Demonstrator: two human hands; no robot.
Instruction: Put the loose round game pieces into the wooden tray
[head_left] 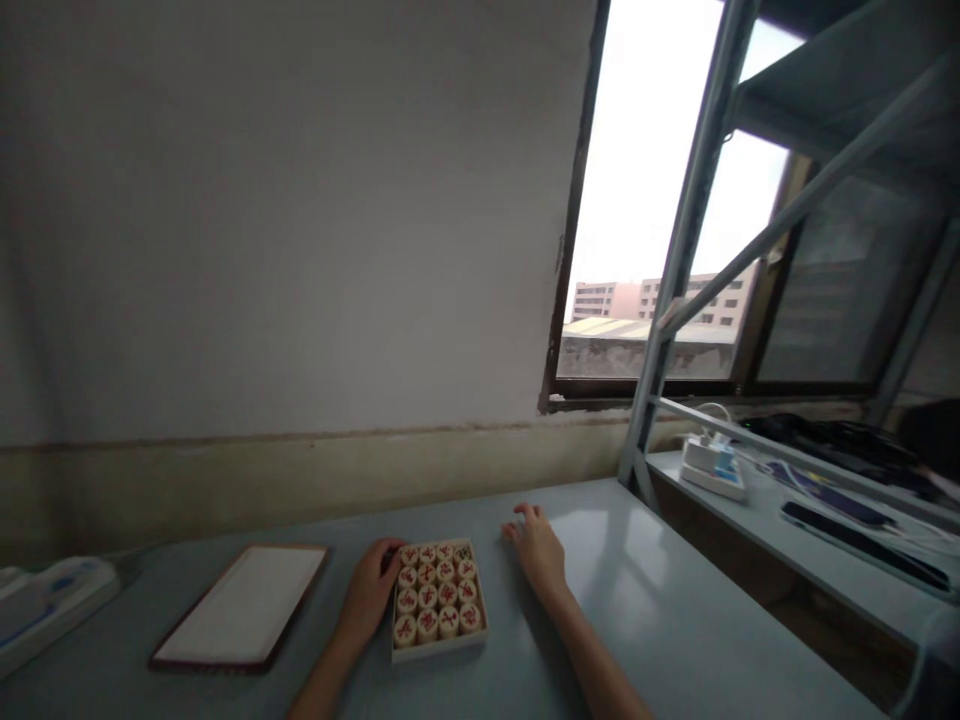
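Observation:
A shallow white box [439, 654] sits on the table, packed with rows of round Chinese chess pieces [427, 597]. Most of the pieces carry red characters; the one at the far right corner looks darker. My left hand [369, 590] is curled against the box's left side near its far corner, thumb and fingers at the rim. Part of its grip is hidden. To the right of the box, my right hand [537, 548] hovers over or rests on the tabletop, fingers apart and slightly bent, holding nothing.
A white board with a dark red edge [244, 605] lies left of the box. A white power strip [56, 605] is at the far left. Beyond the grey table [630, 600], a bed frame post [637, 440] rises. A side shelf holds a charger block [712, 465] and a phone [862, 545].

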